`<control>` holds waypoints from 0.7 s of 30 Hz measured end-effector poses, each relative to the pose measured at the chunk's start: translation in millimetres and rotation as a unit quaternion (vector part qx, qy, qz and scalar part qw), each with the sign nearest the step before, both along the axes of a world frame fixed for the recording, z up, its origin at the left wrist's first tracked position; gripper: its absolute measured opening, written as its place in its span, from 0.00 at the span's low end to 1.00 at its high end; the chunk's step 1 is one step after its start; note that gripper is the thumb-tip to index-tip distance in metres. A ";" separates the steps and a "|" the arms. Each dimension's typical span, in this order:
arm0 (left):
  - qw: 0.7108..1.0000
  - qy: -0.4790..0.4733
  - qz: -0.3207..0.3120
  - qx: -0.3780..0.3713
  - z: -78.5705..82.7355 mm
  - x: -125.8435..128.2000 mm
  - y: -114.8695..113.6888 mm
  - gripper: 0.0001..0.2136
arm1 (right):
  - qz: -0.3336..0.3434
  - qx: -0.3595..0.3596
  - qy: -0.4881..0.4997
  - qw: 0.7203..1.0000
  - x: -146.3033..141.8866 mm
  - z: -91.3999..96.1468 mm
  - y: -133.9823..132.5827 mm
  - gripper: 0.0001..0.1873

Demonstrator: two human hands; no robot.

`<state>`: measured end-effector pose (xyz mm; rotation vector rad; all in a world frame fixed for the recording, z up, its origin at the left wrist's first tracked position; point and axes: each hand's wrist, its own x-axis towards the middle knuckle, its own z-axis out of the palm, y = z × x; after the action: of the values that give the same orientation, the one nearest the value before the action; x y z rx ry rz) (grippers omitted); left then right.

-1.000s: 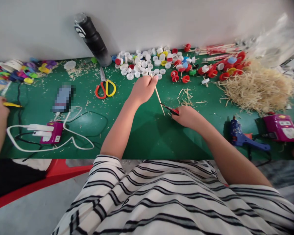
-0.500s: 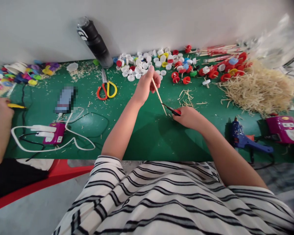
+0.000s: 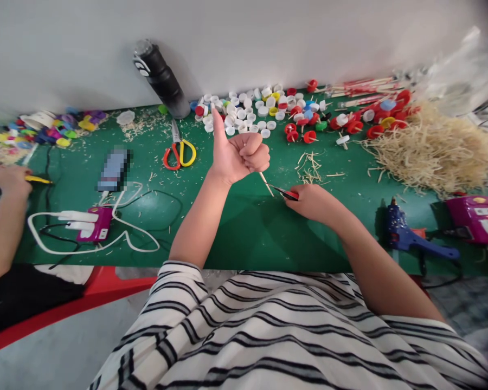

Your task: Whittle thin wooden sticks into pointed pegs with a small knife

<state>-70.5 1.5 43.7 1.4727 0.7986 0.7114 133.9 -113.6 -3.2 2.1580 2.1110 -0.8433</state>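
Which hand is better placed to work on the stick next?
Likely the right hand: it holds the red-handled tool, whose tip is near the stick; the left hand grips the stick.

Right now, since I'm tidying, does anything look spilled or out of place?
Yes: pale scraps lie strewn on the green tabletop, apart from the big straw-coloured heap on the right, so they look spilled.

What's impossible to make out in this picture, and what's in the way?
All in the head view:
- Much of the wooden stick: hidden by the left hand's curled fingers.
- The handle of the red-and-black tool: mostly covered by the right hand.
- The phone's screen: blurred into blocks.
- The co-worker's arm: cut off by the left edge.
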 end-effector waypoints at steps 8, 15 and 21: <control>0.999 0.049 -0.002 0.005 -1.4 -3.8 1.9 0.37 | 0.006 0.009 -0.003 1.000 0.5 -2.9 -3.1 0.12; 1.000 0.015 -0.022 -0.011 0.1 -2.1 0.9 0.37 | 0.003 0.011 0.005 1.000 0.3 -2.5 -3.6 0.12; 0.998 -0.032 -0.043 -0.019 5.3 0.2 -4.8 0.37 | -0.006 0.013 0.007 1.000 0.5 -2.6 -5.4 0.13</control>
<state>-70.3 -3.3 49.1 1.4349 0.6924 0.6718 134.4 -119.0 -5.8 2.1862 2.1289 -0.8400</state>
